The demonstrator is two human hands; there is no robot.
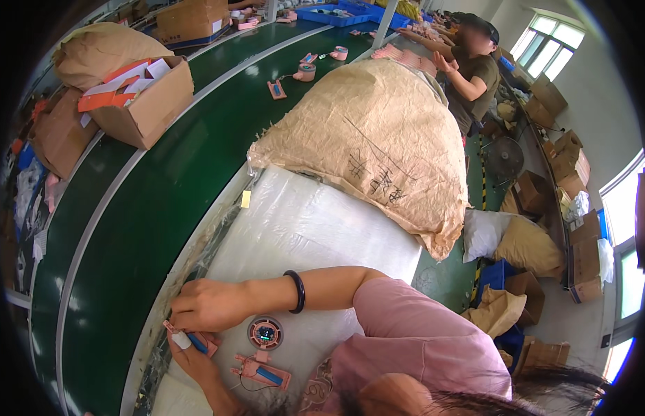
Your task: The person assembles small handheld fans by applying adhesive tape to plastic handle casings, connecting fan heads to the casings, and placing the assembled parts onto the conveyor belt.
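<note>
Small pink part with blue insert pinched between both hands at the table's near-left edge: left hand beneath, fingers curled on it, right hand pressing from above. Long axis toward the round circuit disc, just right of hands.

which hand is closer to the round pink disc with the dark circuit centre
Right. The right hand lies just left of the round pink disc, a small gap between them. The left hand sits lower and farther left, holding a small pink part.
</note>
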